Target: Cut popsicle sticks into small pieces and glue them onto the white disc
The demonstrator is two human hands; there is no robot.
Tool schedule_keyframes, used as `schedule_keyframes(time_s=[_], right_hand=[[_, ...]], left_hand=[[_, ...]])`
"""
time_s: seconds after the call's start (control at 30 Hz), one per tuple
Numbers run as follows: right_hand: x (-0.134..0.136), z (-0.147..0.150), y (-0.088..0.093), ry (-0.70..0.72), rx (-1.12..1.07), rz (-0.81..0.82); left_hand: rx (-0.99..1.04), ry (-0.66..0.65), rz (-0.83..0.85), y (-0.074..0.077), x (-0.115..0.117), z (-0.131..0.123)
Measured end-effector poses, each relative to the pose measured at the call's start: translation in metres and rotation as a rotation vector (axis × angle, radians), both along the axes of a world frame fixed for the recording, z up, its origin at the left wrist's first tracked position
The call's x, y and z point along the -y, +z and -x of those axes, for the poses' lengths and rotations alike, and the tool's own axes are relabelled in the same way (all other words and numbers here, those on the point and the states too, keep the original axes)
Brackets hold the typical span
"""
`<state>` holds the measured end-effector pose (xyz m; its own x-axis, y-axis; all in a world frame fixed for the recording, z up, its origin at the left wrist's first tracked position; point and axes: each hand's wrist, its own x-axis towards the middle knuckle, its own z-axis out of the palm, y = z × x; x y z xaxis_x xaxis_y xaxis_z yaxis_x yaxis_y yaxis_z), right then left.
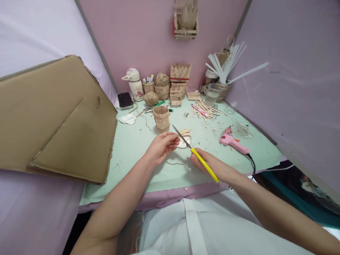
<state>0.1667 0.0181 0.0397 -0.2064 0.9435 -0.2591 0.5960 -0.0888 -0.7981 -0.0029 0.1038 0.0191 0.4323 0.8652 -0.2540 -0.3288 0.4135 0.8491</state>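
Note:
My right hand (212, 165) grips a yellow-handled blade tool (195, 153), its thin metal blade pointing up and left over the green mat. My left hand (161, 146) is curled in a pinch beside the blade tip, fingers pressed on something small that I cannot make out. Just beyond the fingers a round white disc (183, 142) with a few wooden sticks (184, 132) on it lies on the mat. A small cup built of wooden sticks (162, 118) stands upright behind the disc.
A pink glue gun (233, 141) with a black cord lies to the right. Loose wooden sticks (204, 110), stick-built boxes (177, 86), a white bottle (135, 84), a phone (124, 99) and a glass of white strips (215, 92) line the back. Large cardboard (57, 117) leans at left.

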Motion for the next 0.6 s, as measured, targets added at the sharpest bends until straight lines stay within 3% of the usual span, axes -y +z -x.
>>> schedule_keyframes(time_s=[0.4, 0.6], right_hand=[[0.0007, -0.0008, -0.0015, 0.015, 0.12, -0.03], [0.0052, -0.0051, -0.0049, -0.052, 0.433, -0.169]], left_hand=[[-0.068, 0.002, -0.131, -0.0011, 0.0046, -0.0036], [-0.096, 0.002, -0.183, -0.003, 0.0045, -0.0035]])
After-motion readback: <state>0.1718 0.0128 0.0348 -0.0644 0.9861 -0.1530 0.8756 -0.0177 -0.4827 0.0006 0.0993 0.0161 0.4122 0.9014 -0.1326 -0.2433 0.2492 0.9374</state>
